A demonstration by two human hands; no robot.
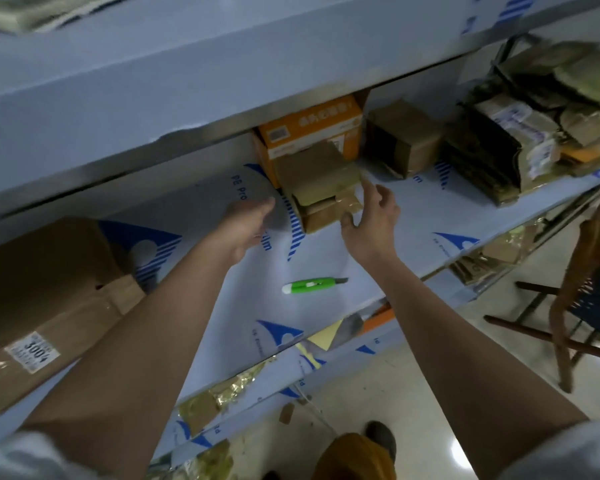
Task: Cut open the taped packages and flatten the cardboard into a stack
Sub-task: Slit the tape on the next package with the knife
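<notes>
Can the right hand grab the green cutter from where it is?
Probably yes. The green utility knife lies alone on the shelf, nearer the person than the right hand, which holds nothing, with nothing between them.

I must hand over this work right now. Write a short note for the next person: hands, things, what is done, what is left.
Left hand: open, holds nothing, left of the small taped package.
Right hand: open, fingers at the package's right side, no grip yet.
Cutter: lies on the shelf between the arms, blade tip out.
Done: flattened cardboard stack at the far right of the shelf.
Left: this package, the orange box, the brown box and the big box.
</notes>
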